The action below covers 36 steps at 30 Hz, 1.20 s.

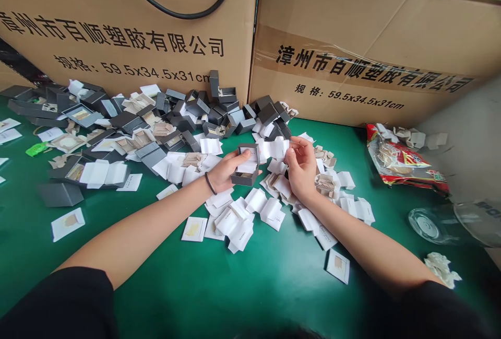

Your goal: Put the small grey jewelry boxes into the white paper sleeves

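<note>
My left hand (226,171) grips a small dark grey hinged box (245,178), its lid raised and white lining showing inside. Between the thumb and fingers of my right hand (302,169) is a folded white paper insert (278,148), held just right of the box. White folded inserts (235,221) lie loosely heaped beneath and around both hands, some printed with small text. Behind my left hand spreads a pile of similar dark boxes (129,119), many of them open. Flat white cards (194,229) with a yellowish patch rest on the green table (250,292).
Two large cardboard boxes (332,10) stand along the back, with a black cable (188,15) hanging before the left one. To the right are a red food packet (403,159), a clear plastic cup (430,226) and crumpled tissue (442,268). A green wrapper (36,149) lies far left.
</note>
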Each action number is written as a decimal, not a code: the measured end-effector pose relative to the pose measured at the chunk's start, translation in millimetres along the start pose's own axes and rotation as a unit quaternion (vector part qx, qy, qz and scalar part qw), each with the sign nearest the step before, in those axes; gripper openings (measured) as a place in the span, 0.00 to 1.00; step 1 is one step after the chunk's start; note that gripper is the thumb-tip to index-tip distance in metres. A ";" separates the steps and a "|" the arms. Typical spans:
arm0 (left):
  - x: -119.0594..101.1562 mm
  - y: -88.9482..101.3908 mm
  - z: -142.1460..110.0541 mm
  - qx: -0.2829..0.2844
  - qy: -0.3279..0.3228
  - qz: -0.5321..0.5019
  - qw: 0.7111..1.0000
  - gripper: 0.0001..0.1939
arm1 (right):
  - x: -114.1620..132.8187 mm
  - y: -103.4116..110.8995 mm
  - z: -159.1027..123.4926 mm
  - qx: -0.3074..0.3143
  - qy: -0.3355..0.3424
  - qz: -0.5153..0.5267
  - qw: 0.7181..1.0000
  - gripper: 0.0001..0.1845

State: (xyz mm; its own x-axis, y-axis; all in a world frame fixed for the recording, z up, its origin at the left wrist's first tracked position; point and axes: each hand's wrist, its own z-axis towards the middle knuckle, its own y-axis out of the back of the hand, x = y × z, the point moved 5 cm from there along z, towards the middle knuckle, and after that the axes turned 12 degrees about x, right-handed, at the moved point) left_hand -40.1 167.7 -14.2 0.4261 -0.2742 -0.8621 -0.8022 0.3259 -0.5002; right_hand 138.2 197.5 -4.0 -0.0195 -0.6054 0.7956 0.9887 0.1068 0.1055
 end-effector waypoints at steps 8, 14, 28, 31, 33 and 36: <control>-3.9 -1.1 1.3 -0.021 -0.040 -0.036 0.998 0.12 | 6.2 -10.2 -0.6 0.081 0.009 -0.009 0.997 0.16; -7.4 0.2 -0.7 -0.040 -0.061 -0.069 0.995 0.10 | 3.4 -15.5 -2.3 0.128 -0.023 0.040 0.991 0.20; -12.5 -5.0 -5.9 -0.087 -0.044 -0.138 0.986 0.10 | 5.6 -18.0 -4.1 0.154 0.001 -0.045 0.987 0.19; -13.1 -5.2 -5.6 -0.086 -0.050 -0.136 0.986 0.09 | 9.1 -19.9 -6.0 0.168 0.050 -0.099 0.980 0.20; -13.4 -5.0 -4.8 -0.086 -0.057 -0.138 0.985 0.09 | 10.9 -22.4 -7.2 0.183 0.071 -0.133 0.971 0.22; -14.2 -4.2 -4.0 -0.086 -0.073 -0.148 0.983 0.09 | 11.6 -27.2 -8.6 0.214 0.084 -0.189 0.955 0.28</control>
State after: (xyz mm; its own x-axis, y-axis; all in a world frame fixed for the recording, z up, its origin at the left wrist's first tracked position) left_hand -44.5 166.5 0.4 0.6962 -0.1973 -0.6902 -0.6879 0.0913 -0.7200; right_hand 112.3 180.8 -2.7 -0.3027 -0.7784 0.5499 0.7633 0.1475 0.6289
